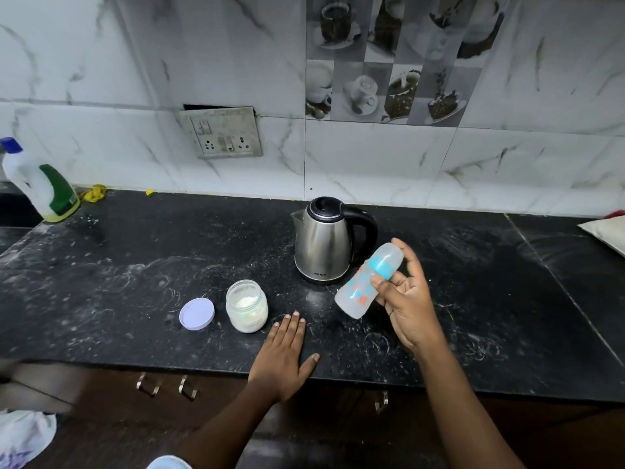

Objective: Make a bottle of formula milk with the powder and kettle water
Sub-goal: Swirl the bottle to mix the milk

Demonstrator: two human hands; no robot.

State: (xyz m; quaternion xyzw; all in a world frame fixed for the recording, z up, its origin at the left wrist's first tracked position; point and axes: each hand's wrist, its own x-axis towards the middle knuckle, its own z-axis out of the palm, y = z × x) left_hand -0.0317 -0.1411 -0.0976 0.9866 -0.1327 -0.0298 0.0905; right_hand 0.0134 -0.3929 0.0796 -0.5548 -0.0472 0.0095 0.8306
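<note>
Hands are shown in two roles: the left hand (282,358) lies flat and open on the black counter (118,282), holding nothing, while the right hand (407,301) is closed around the capped baby bottle (367,282), held tilted above the counter. To the left, the lilac lid (197,314) lies beside the open powder jar (247,306); the steel kettle (324,242) stands behind, just left of the bottle. The step in hand is judged to be uncapping. It is best done with the bottle brought upright, its body steadied by the free hand and the blue collar (382,265) unscrewed, so that nothing is spilled.
</note>
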